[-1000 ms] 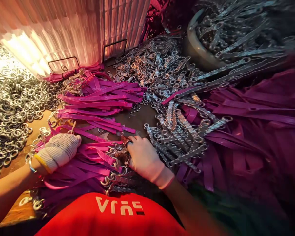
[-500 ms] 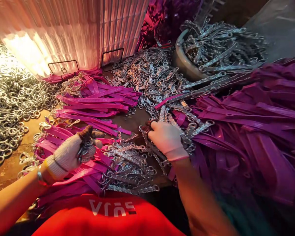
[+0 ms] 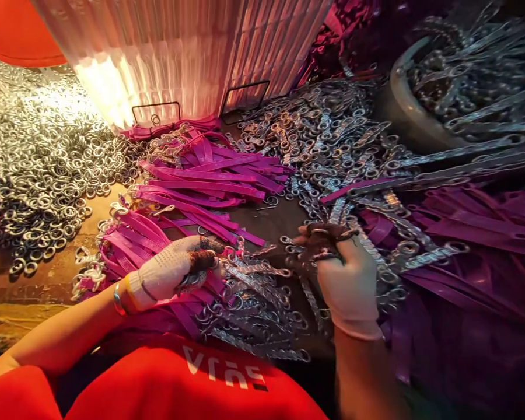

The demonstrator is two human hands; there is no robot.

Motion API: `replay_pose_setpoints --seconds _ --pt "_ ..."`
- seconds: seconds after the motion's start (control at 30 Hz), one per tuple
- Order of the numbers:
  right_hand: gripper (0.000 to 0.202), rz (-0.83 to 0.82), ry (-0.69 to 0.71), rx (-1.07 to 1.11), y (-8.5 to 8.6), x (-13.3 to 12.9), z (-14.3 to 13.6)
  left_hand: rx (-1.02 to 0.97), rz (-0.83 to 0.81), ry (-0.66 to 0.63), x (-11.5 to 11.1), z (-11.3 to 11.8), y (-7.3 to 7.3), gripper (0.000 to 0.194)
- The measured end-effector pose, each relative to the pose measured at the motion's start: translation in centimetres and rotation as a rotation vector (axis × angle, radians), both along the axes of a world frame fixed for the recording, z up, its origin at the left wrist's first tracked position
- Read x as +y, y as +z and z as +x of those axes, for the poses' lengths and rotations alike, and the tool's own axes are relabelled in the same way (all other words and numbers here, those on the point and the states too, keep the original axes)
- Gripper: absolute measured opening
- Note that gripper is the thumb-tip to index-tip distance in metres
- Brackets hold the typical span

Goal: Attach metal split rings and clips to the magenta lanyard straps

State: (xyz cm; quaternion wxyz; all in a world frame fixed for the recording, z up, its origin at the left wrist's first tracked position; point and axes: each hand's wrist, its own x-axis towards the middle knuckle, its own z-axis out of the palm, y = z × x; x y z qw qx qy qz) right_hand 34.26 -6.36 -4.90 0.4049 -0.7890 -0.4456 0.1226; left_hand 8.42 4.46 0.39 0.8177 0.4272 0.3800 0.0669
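Observation:
My left hand (image 3: pixel 168 271), in a dotted white work glove with dark fingertips, is closed; metal rings (image 3: pixel 191 283) show in its curled palm. Its fingertips meet at the ends of pink straps and twisted metal chains (image 3: pixel 262 271). My right hand (image 3: pixel 349 277), in a white glove with dark fingertips, is closed around several short metal chains (image 3: pixel 291 245), whose ring ends stick out to the left. Beneath and beside my left hand lie pink straps (image 3: pixel 135 233) with rings on their ends. The two hands are apart.
A heap of loose metal rings (image 3: pixel 48 169) spreads at left. A ribbed translucent panel (image 3: pixel 170 64) stands behind the pink straps. Chain pieces (image 3: pixel 328 128) are piled at the back, near a tub (image 3: pixel 405 87) full of longer chains. Purple straps (image 3: pixel 476 291) cover the right side.
The view has shifted, so the scene sits further right. My left hand has turned over and closed its fingers near the chain ends. My right hand has lifted chains from the pile.

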Motion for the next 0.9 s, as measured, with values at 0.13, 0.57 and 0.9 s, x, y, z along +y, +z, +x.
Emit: replay_pose_setpoints --seconds 0.13,0.57,0.9 --pt "0.026 0.005 0.268 0.033 3.2 -1.0 -4.4 0.126 0.293 0.007 -1.3 0.4 -0.2 0.028" --pt "0.008 0.105 0.428 -0.385 3.1 -2.6 -10.5 -0.102 0.005 0.023 -3.8 1.0 0.1 0.033" --pt "0.016 0.150 0.450 -0.363 1.3 -2.9 -9.9 0.050 0.499 -0.203 -0.5 0.9 -0.2 0.014"
